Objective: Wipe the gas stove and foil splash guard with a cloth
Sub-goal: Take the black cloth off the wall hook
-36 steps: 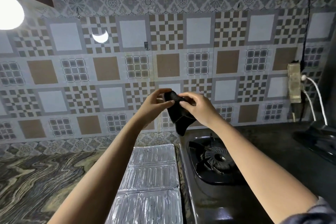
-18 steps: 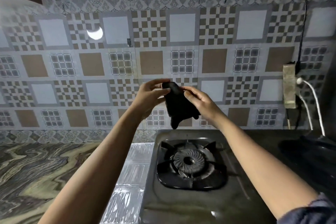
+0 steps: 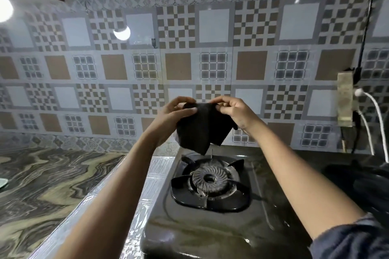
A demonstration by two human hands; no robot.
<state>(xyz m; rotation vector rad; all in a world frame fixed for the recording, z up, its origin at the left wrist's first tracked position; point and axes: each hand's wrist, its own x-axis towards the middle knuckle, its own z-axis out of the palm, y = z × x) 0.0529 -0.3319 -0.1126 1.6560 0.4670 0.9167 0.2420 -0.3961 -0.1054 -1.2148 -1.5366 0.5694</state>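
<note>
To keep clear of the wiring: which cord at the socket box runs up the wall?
The black cord; it climbs from the socket box, while the white cords hang downward.

Arms out, left hand (image 3: 171, 119) and right hand (image 3: 236, 111) pinched on cloth (image 3: 202, 128)

The left forearm (image 3: 117, 185) covers much of the foil splash guard (image 3: 156, 177), and the gas stove (image 3: 210, 232) front is cropped.

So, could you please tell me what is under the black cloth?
The cloth, pinched by the left hand and right hand, hangs above the gas stove, whose burner is in plain view. Its lower corner covers a bit of the stove's back edge.
</note>
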